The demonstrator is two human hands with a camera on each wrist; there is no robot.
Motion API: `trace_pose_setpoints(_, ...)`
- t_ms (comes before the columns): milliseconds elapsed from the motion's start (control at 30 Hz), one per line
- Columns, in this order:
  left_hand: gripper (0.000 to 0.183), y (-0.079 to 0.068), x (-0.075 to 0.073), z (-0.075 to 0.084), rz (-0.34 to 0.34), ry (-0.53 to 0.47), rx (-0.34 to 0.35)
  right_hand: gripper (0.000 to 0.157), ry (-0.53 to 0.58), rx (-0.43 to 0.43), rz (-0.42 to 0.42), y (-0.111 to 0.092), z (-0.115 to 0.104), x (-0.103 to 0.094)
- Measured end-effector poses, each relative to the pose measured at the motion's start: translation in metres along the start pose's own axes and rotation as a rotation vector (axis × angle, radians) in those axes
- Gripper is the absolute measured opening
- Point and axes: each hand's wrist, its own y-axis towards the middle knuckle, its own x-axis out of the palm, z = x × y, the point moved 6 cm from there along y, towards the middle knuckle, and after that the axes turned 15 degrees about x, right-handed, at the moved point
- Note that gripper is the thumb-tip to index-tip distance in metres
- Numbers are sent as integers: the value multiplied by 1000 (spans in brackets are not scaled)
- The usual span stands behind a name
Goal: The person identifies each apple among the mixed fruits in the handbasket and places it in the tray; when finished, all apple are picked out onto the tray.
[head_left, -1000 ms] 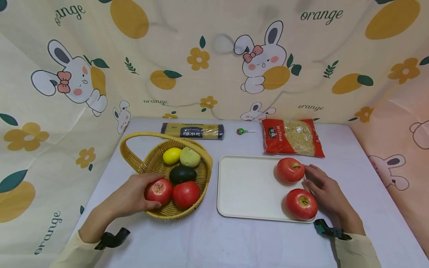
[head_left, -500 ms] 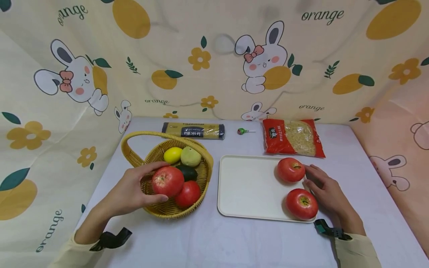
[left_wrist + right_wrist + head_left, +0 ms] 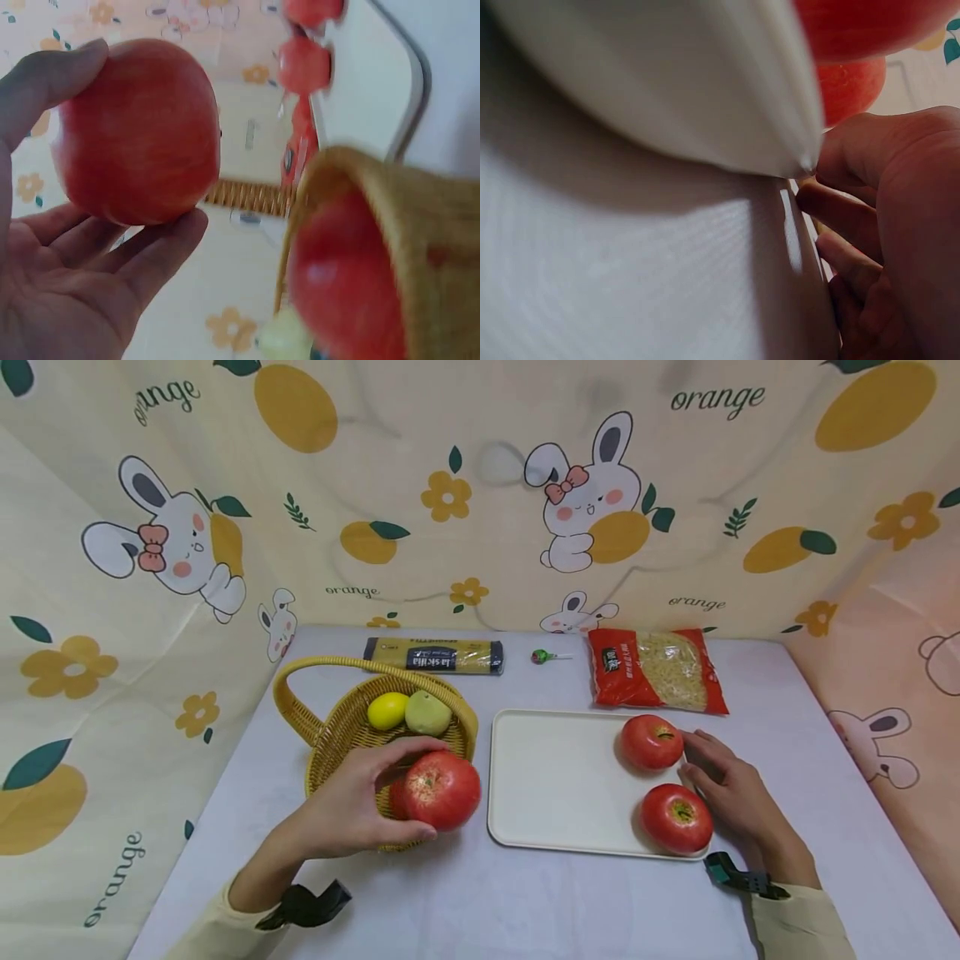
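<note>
One red apple [image 3: 444,791], pinched between thumb and fingers of left hand [image 3: 352,802] over right rim of basket [image 3: 322,762], toward near edge of table [image 3: 562,910], best held steady, clear of basket; right hand [image 3: 727,785] at right edge of tray [image 3: 555,777], fingers loose.

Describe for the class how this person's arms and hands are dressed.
The left hand and right hand are gloveless. The left sleeve and right sleeve are plain pale beige. The left strap is black with a curved piece; the right strap is dark, partly green.
</note>
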Motion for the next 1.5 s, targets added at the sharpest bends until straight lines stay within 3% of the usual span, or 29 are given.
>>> trace_pose_setpoints(167,83,13,22,1,-20,44,55,73,3,-4,-1,0,0,0)
trace_pose_setpoints(300,80,25,38,1,-22,13,108,72,-2,-8,4,-1,-1,0)
trace_pose_setpoints(467,80,40,62,-4,-16,-81,121,73,-5,-7,5,0,0,0)
trace_pose_setpoints(633,81,54,81,-8,13,-103,115,73,-13,-11,12,-1,-1,1)
trace_pose_setpoints(967,79,79,102,-19,74,-31,61,74,-2,-4,3,0,1,0)
trace_pose_setpoints(1233,76,103,122,-30,94,23,89,74,21,6,-9,0,2,-1)
trace_pose_setpoints(1500,76,125,130,-41,115,70,45,74,-8,-3,6,0,0,-1)
